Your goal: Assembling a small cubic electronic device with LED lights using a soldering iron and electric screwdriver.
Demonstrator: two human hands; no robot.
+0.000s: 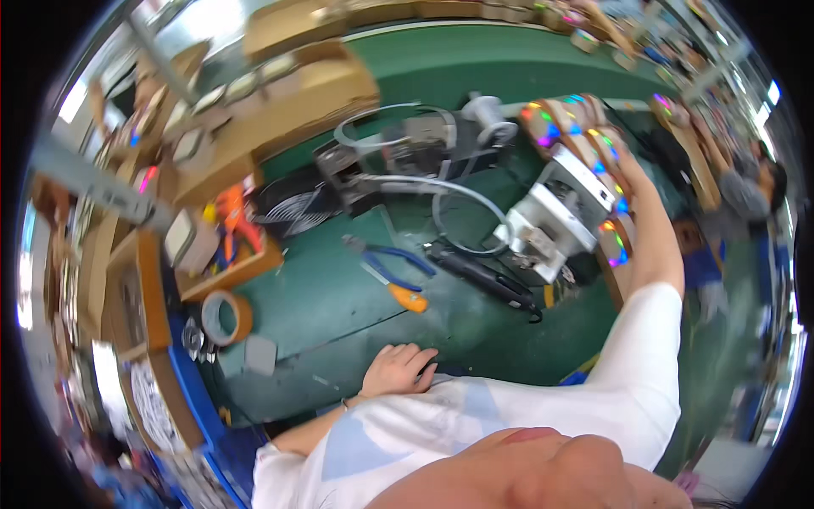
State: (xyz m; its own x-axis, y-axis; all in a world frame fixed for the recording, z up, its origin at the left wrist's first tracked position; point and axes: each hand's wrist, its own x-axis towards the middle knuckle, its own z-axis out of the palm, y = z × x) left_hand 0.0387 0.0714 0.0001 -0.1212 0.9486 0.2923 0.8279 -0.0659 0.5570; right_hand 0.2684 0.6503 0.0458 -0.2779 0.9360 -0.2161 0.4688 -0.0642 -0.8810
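– So, right hand (626, 168) first. Where is it?
– Far right of the green table (314, 305), arm stretched out, over a row of tan blocks (617, 242) with rainbow-bright patches. Hand touches or nearly touches them; contact unclear.
– Fingers?
– Blurred. Cannot tell whether they pinch a block or only lie over it.
– Blocks: position?
– Right side of the table, running from the back toward the near edge, just beside a white machine (543, 229).
– Left hand (398, 369)?
– Low, at the near edge, just in front of the white shirt (543, 411). Fingers close together, loosely bent, thumb a little apart. Nothing visible in the grasp.
– Between the hands?
– Black hand tool (485, 278) with a cord, lying slantwise. Left of it, pliers (392, 263) with blue handles, handles apart; an orange-handled tool (407, 298) just beside them.
– Farther left?
– Roll of tape (243, 318), grey square (260, 355) near it, tray (231, 282) of orange tools behind.
– At the back?
– White spool (489, 120); clear tube (479, 201) curving toward the white machine.
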